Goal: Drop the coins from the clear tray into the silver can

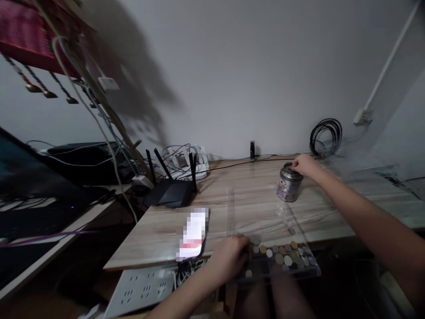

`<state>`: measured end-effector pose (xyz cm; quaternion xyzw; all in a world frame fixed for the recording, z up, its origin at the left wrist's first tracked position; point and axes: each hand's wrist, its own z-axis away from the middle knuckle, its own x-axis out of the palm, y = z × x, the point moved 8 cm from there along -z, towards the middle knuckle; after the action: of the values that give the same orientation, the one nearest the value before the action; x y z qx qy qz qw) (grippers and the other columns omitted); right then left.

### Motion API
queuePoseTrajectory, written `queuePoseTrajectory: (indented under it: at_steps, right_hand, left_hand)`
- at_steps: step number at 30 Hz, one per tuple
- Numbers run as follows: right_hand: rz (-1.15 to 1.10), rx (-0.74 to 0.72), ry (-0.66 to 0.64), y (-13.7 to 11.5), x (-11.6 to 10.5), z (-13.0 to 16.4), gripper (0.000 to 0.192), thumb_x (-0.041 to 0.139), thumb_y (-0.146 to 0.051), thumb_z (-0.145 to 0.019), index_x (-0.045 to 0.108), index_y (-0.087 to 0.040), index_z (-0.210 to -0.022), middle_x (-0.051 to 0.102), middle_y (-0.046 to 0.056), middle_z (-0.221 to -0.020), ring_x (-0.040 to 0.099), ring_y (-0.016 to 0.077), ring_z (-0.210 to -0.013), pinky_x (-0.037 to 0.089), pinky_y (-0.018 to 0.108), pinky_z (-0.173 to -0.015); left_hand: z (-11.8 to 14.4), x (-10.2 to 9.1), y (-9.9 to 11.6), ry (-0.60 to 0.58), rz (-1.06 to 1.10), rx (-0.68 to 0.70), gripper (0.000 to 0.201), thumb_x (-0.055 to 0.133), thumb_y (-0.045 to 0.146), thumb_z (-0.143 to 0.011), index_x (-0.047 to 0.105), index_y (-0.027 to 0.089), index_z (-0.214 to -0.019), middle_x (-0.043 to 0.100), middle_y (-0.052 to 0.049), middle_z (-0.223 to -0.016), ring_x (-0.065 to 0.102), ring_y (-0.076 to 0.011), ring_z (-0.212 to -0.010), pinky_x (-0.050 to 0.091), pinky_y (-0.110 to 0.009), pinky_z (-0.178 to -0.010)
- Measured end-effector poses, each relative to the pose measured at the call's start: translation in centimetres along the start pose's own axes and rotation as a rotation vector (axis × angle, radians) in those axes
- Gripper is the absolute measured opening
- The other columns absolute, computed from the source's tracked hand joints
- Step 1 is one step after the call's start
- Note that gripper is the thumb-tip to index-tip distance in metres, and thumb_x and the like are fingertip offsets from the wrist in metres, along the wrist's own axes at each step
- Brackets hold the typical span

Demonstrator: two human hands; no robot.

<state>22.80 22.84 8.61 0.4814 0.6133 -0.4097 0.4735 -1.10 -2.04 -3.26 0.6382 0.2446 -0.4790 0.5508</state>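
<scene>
A clear plastic tray (232, 221) lies at the front edge of the desk, and several silver and gold coins (279, 258) are spread along its near side. My left hand (233, 253) rests at the tray's near left part, fingers curled downward beside the coins; what they hold, if anything, is hidden. Further back stands a small metal tin (289, 188) with a printed picture, upright. My right hand (304, 165) is on top of it, thumb and fingers pinched at the lid. Any small thing in that pinch is too small to make out.
A phone (194, 235) with a lit screen lies left of the tray. Behind it sit a black router (174, 192) and tangled white cables. A small dark bottle (252, 151) and coiled black cable (326, 136) are by the wall. A power strip (142, 288) lies below the desk edge.
</scene>
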Motion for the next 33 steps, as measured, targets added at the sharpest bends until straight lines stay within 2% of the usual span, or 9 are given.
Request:
queuePoseTrajectory:
  at_steps: [3, 6, 10, 14, 18, 20, 24, 29, 33]
  right_hand:
    - [-0.093, -0.016, 0.141, -1.3, -1.2, 1.9, 0.021, 0.06, -0.033, -0.074, 0.073, -0.019, -0.082, 0.071, 0.008, -0.086, 0.06, 0.0182, -0.077, 0.039, 0.025, -0.062]
    - [-0.308, -0.169, 0.274, -6.2, -2.2, 7.1, 0.026, 0.05, -0.03, -0.081, 0.071, -0.02, -0.094, 0.069, 0.008, -0.095, 0.059, 0.0176, -0.08, 0.041, 0.025, -0.066]
    - [-0.619, -0.587, -0.093, -15.9, 1.1, 16.0, 0.023, 0.056, -0.03, -0.078, 0.07, -0.021, -0.094, 0.069, 0.005, -0.085, 0.058, 0.0142, -0.068, 0.042, 0.024, -0.062]
    - [-0.762, -0.528, -0.027, -16.7, 1.6, 17.7, 0.019, 0.054, -0.024, -0.08, 0.071, -0.02, -0.087, 0.069, 0.003, -0.076, 0.057, 0.0138, -0.067, 0.041, 0.024, -0.062]
    - [-0.754, -0.372, 0.12, -10.5, -0.6, 12.1, 0.025, 0.05, -0.028, -0.081, 0.072, -0.018, -0.084, 0.07, 0.005, -0.081, 0.06, 0.0153, -0.072, 0.043, 0.024, -0.065]
    - [-0.544, -0.182, 0.21, -5.9, -1.7, 8.3, 0.026, 0.05, -0.03, -0.08, 0.072, -0.018, -0.084, 0.071, 0.006, -0.084, 0.061, 0.0168, -0.075, 0.042, 0.024, -0.064]
    - [-0.156, 0.075, 0.1, 0.0, -1.2, 2.6, 0.018, 0.06, -0.032, -0.07, 0.072, -0.019, -0.072, 0.07, 0.007, -0.077, 0.06, 0.0178, -0.071, 0.039, 0.024, -0.058]
    - [-0.051, 0.137, 0.023, 0.4, -0.4, 1.1, 0.018, 0.061, -0.031, -0.069, 0.072, -0.02, -0.078, 0.07, 0.009, -0.085, 0.061, 0.0202, -0.078, 0.04, 0.026, -0.061]
    - [-0.148, 0.02, 0.146, -3.3, -0.8, 4.1, 0.026, 0.059, -0.032, -0.074, 0.069, -0.019, -0.094, 0.068, 0.012, -0.096, 0.06, 0.0232, -0.088, 0.043, 0.028, -0.069]
  left_hand:
    - [-0.4, -0.9, -0.9, 0.119, 0.289, -0.066, 0.008, 0.052, 0.015, -0.069, 0.061, 0.016, -0.07, 0.064, -0.004, -0.073, 0.057, -0.0156, -0.071, 0.038, -0.024, -0.062]
    - [-0.9, -1.2, -2.5, 0.207, 0.827, -0.218, 0.018, 0.063, 0.033, -0.068, 0.06, 0.015, -0.069, 0.063, -0.005, -0.068, 0.058, -0.0156, -0.065, 0.04, -0.024, -0.056]
    - [-1.8, -0.8, -2.4, 0.272, 1.43, -0.371, 0.035, 0.078, 0.038, -0.051, 0.061, 0.014, -0.069, 0.064, -0.005, -0.072, 0.059, -0.0138, -0.066, 0.036, -0.018, -0.048]
    - [-3.2, -1.0, 0.2, 0.32, 1.613, -0.348, 0.034, 0.081, 0.032, -0.047, 0.064, 0.014, -0.07, 0.06, -0.002, -0.07, 0.052, -0.008, -0.061, 0.03, -0.014, -0.043]
    - [-4.3, -1.7, 1.7, 0.299, 1.388, -0.224, 0.041, 0.072, 0.037, -0.061, 0.065, 0.016, -0.096, 0.06, -0.004, -0.085, 0.052, -0.009, -0.064, 0.038, -0.017, -0.046]
    - [-4.3, -2.0, 1.7, 0.252, 1.083, -0.141, 0.041, 0.065, 0.034, -0.069, 0.062, 0.017, -0.106, 0.061, -0.005, -0.091, 0.055, -0.012, -0.071, 0.043, -0.02, -0.051]
    - [-3.1, -1.9, 0.6, 0.194, 0.36, -0.051, 0.023, 0.054, 0.022, -0.075, 0.065, 0.015, -0.094, 0.064, -0.007, -0.092, 0.058, -0.0159, -0.08, 0.046, -0.027, -0.071]
    - [-1.9, -0.8, -0.6, 0.025, -0.084, -0.09, 0.021, 0.051, 0.02, -0.076, 0.066, 0.016, -0.091, 0.062, -0.009, -0.097, 0.06, -0.0193, -0.086, 0.045, -0.029, -0.077]
    - [-1.9, -0.2, 0.3, -0.086, -0.238, -0.052, 0.018, 0.05, 0.018, -0.075, 0.063, 0.016, -0.087, 0.061, -0.01, -0.096, 0.061, -0.0206, -0.082, 0.045, -0.029, -0.07]
